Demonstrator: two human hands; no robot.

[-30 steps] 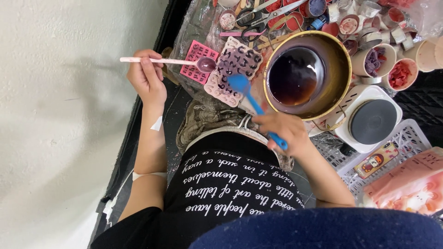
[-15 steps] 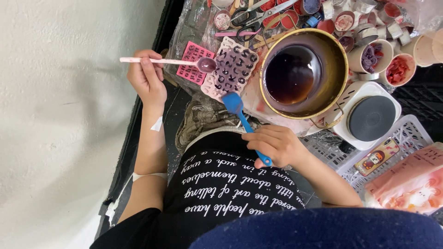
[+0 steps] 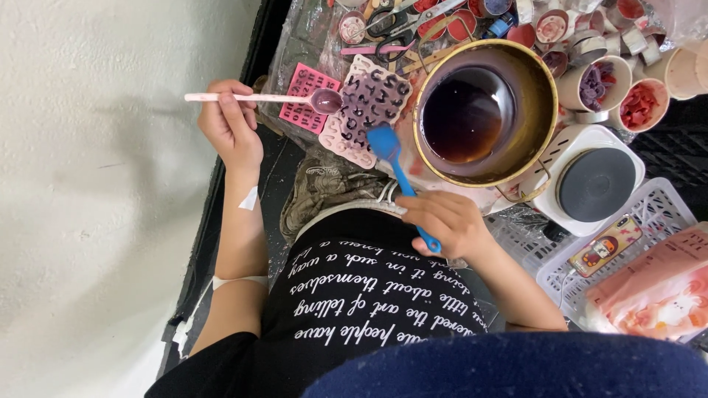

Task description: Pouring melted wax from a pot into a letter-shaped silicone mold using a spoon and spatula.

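- At frame centre, our right hand (image 3: pixel 446 221) clamps the blue spatula (image 3: pixel 400 175); its blade has moved back up onto the letter mould's (image 3: pixel 366 110) lower edge, so scraping seems to resume.
- Spatula axis runs lower right to upper left, blade upward.
- Our left hand (image 3: pixel 228 125) pinches the pink spoon (image 3: pixel 265 98), level, bowl pointing right over the mould.

The person wears a black garment (image 3: pixel 369 295) with lines of white cursive script across it. Both forearms are bare. A small white strip (image 3: pixel 249 198) is stuck on the left forearm just below the left hand (image 3: pixel 230 129).
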